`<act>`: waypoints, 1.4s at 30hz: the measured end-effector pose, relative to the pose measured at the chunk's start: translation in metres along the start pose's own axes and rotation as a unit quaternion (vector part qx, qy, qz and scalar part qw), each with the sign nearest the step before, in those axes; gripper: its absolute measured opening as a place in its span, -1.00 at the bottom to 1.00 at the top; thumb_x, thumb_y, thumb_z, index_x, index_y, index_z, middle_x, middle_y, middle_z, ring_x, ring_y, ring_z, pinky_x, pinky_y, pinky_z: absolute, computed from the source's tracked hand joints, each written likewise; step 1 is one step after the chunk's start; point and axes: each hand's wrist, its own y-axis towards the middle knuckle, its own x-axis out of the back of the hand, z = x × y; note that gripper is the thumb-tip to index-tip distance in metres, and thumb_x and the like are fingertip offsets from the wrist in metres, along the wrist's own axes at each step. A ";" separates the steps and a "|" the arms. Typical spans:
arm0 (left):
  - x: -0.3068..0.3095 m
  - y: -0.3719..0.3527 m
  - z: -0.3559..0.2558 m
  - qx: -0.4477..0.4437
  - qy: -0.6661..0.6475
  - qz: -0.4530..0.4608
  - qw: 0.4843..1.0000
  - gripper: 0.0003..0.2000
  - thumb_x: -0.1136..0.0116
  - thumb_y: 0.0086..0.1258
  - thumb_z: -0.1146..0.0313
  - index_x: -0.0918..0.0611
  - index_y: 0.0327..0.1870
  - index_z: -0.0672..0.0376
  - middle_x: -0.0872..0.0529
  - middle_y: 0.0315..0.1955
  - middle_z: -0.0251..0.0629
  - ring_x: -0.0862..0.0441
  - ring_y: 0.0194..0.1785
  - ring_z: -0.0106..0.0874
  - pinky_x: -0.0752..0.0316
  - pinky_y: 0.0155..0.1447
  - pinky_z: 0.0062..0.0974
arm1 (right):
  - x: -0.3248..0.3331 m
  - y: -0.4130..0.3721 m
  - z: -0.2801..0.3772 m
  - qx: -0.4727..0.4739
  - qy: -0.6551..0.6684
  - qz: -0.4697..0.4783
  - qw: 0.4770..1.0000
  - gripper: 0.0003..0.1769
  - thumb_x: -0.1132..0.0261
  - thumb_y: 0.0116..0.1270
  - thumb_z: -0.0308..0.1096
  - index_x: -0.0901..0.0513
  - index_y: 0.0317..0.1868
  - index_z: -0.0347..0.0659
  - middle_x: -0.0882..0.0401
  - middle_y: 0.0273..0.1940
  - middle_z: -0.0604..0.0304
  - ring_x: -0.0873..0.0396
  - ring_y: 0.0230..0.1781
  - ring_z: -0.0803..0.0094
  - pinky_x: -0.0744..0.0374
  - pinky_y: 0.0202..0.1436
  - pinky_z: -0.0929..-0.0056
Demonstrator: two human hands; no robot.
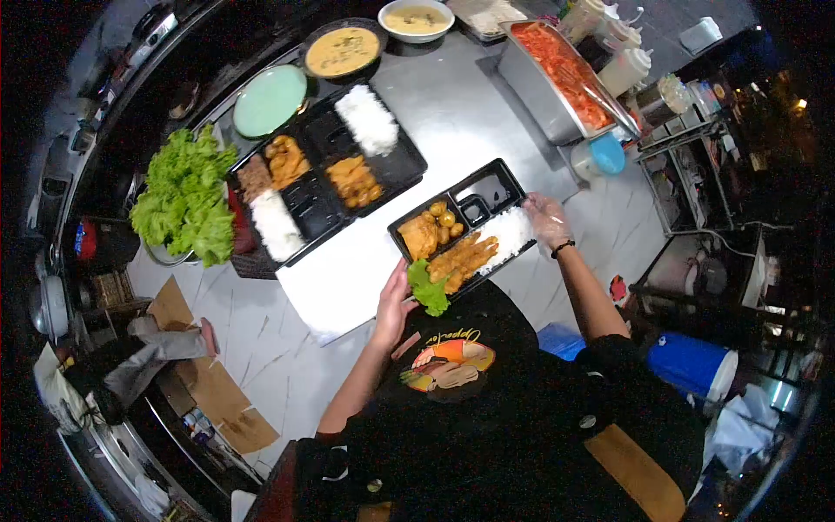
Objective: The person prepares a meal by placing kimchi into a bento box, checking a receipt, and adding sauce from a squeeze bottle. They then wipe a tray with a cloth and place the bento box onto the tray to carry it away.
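Observation:
A black compartment tray (pixel 468 202) is held at the counter's near edge, close to my body. My left hand (pixel 396 303) grips its lower left corner, beside a lettuce leaf (pixel 428 289). On its right end closes my right hand (pixel 546 221), in a clear glove. The tray bears white rice (pixel 509 237), fried pieces (pixel 464 261), small round brown items (pixel 442 223) and an orange-brown portion (pixel 418 236). Its top right compartment shows no food. Beyond it lie more black trays (pixel 315 205) with rice, meat and fried pieces.
Lettuce (pixel 184 196) is heaped at the left. A green plate (pixel 270 101) and two soup bowls (pixel 343 50) (pixel 416 19) line the back. A steel container (pixel 532 90) of red food, bottles (pixel 625 71) and a blue-lidded tub (pixel 606 154) stand right. Another person's legs (pixel 161 357) show lower left.

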 end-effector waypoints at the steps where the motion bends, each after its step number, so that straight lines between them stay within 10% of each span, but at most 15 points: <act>1: -0.006 -0.001 -0.004 -0.010 0.003 -0.008 1.000 -0.41 0.17 0.43 0.03 -0.09 0.36 0.18 -0.32 0.21 -0.16 -0.34 0.22 -0.28 -0.36 0.16 -0.19 | -0.001 -0.003 -0.004 -0.008 0.030 -0.002 1.000 -0.74 -0.19 0.24 -0.31 -0.56 -0.12 -0.27 -0.60 -0.25 0.05 -0.56 -0.22 0.27 -0.48 -0.08 0.37; 14: -0.084 0.054 -0.003 -0.090 0.020 -0.062 0.994 -0.45 0.24 0.45 0.05 -0.11 0.35 0.19 -0.26 0.25 -0.15 -0.27 0.28 -0.28 -0.35 0.17 -0.29 | 0.114 0.028 0.066 0.217 -0.097 -0.005 0.971 -0.71 -0.12 0.19 -0.37 -0.53 -0.08 -0.29 -0.51 -0.11 -0.13 -0.45 -0.03 0.01 -0.40 0.10 0.22; 20: -0.072 0.037 -0.002 -0.079 0.103 -0.152 0.980 -0.59 0.15 0.43 0.09 -0.38 0.11 0.21 -0.55 -0.16 -0.28 -0.53 -0.11 -0.51 -0.45 -0.09 -0.55 | 0.214 0.107 0.067 0.216 -0.418 -0.265 0.842 -0.49 -0.21 0.16 -0.03 -0.45 -0.04 -0.25 -0.55 -0.16 -0.06 -0.53 -0.13 0.04 -0.51 -0.11 0.16; 23: -0.054 0.021 0.019 -0.068 0.168 -0.123 0.976 -0.70 0.12 0.42 0.17 -0.49 -0.08 0.24 -0.61 -0.38 -0.30 -0.53 -0.32 -0.54 -0.38 -0.25 -0.61 | 0.223 0.146 0.050 0.012 -0.462 -0.034 0.886 -0.41 -0.10 0.20 0.16 -0.45 -0.10 -0.26 -0.57 -0.21 -0.09 -0.55 -0.18 -0.02 -0.51 -0.17 0.10; 42: -0.041 -0.043 0.262 0.177 0.128 -0.348 0.912 -0.83 -0.13 0.28 0.31 -0.52 -0.21 0.17 -0.60 -0.56 -0.31 -0.48 -0.63 -0.55 -0.24 -0.67 -0.60 | 0.294 0.206 0.108 0.209 -0.472 0.134 0.846 -0.55 0.06 0.31 -0.01 -0.52 -0.22 -0.27 -0.55 -0.37 -0.15 -0.54 -0.24 -0.02 -0.46 -0.16 0.10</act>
